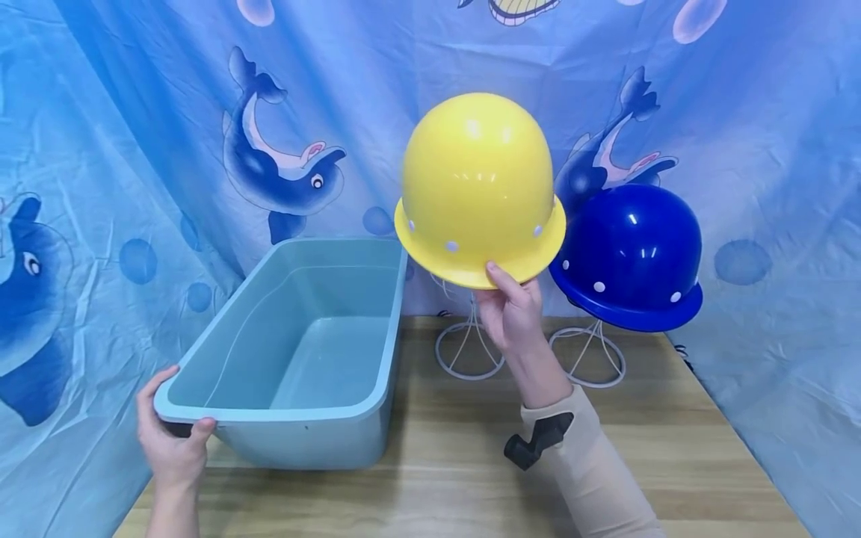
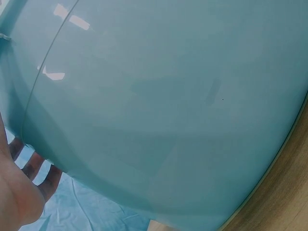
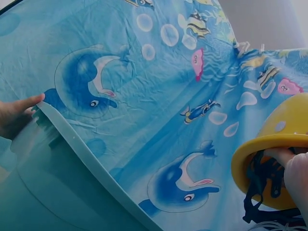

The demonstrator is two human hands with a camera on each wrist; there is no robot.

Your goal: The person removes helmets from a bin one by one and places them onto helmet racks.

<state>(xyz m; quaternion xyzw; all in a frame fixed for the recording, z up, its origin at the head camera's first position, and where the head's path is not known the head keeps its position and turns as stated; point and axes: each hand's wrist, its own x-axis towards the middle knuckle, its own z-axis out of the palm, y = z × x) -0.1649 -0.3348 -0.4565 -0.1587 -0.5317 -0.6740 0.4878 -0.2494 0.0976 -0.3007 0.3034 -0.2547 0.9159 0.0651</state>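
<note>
My right hand (image 1: 513, 312) grips the yellow hard hat (image 1: 477, 187) by its brim, thumb on the outer side and fingers underneath. In the right wrist view, dark straps (image 3: 262, 180) show inside this hat. The hat is raised in front of a white wire stand (image 1: 469, 351), overlapping its top. My left hand (image 1: 173, 441) holds the near left corner of a light blue-green plastic tub (image 1: 282, 413), with the thumb at the rim's front. In the left wrist view its fingers (image 2: 48, 183) curl against the tub's wall. The tub's visible inside is bare.
A blue hard hat (image 1: 632, 254) rests on another white wire stand (image 1: 592, 366) at the right. Everything stands on a wooden table (image 1: 471, 463). Behind and at both sides hangs a blue curtain (image 1: 377, 90) printed with dolphins. A black strap device (image 1: 538, 441) sits on my right sleeve.
</note>
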